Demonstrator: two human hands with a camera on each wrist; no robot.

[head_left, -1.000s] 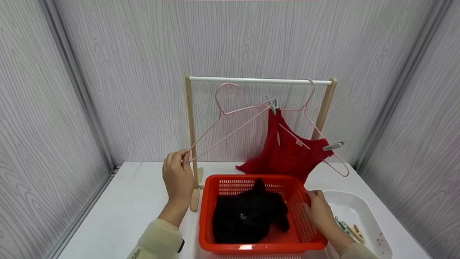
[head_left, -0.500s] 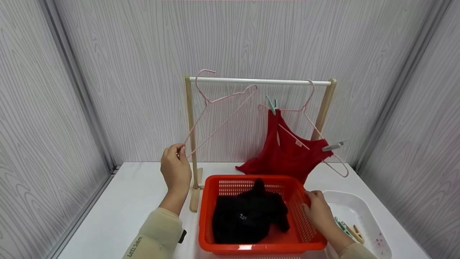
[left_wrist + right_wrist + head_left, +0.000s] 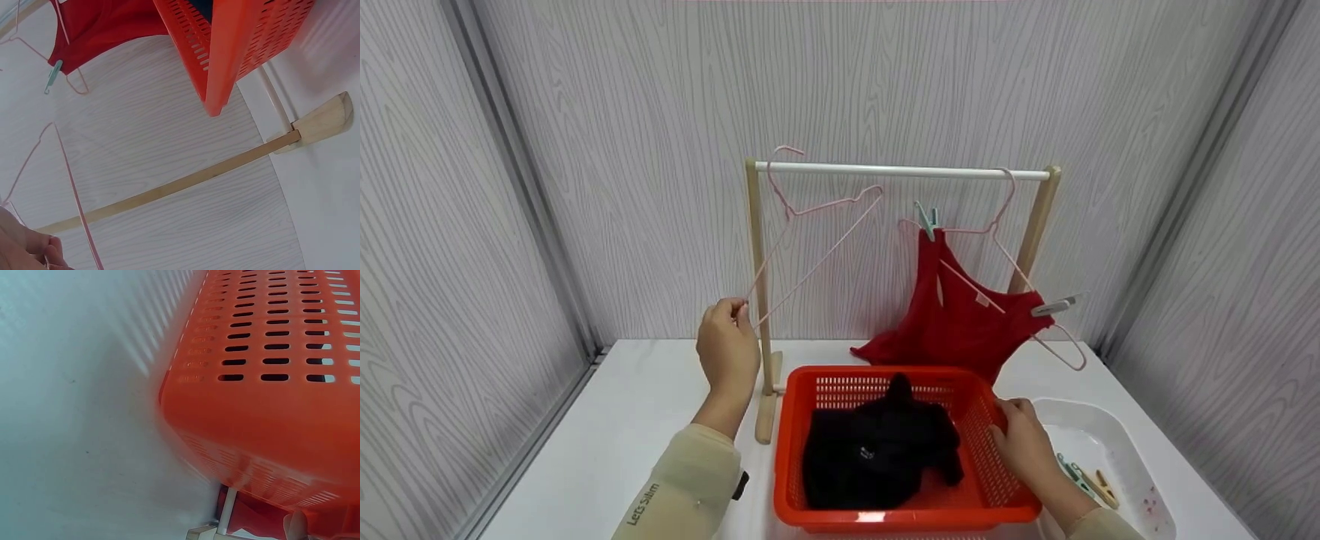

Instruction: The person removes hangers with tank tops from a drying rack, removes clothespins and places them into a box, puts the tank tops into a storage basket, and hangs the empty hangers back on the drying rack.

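Note:
With thumb and fingers, my left hand (image 3: pixel 727 349) pinches the lower left corner of a pink wire hanger (image 3: pixel 825 206), which is tilted up to the right with nothing on it. Its hook overlaps the white rail (image 3: pixel 885 169) near the left end in the head view. In the left wrist view, the hand (image 3: pixel 25 244) shows at the lower left beside the hanger (image 3: pixel 73 180). My right hand (image 3: pixel 1024 442) grips the right rim of a red plastic basket (image 3: pixel 832 519). A black garment (image 3: pixel 870 457) lies bunched inside. The right wrist view shows the basket's perforated side (image 3: pixel 253 408).
A red tank top (image 3: pixel 960 334) hangs from a second pink hanger (image 3: pixel 1009 259) on the rack's right, held by a green clothespin (image 3: pixel 928 225) and a grey one (image 3: pixel 1051 307). A white tray (image 3: pixel 1076 409) with several clothespins stands behind my right wrist. Wooden posts (image 3: pixel 757 247) support the rail.
My left hand has shifted slightly up and left, carrying the hanger away from the red tank top; its hook has risen to the rail's left end. My right hand and the basket stay put.

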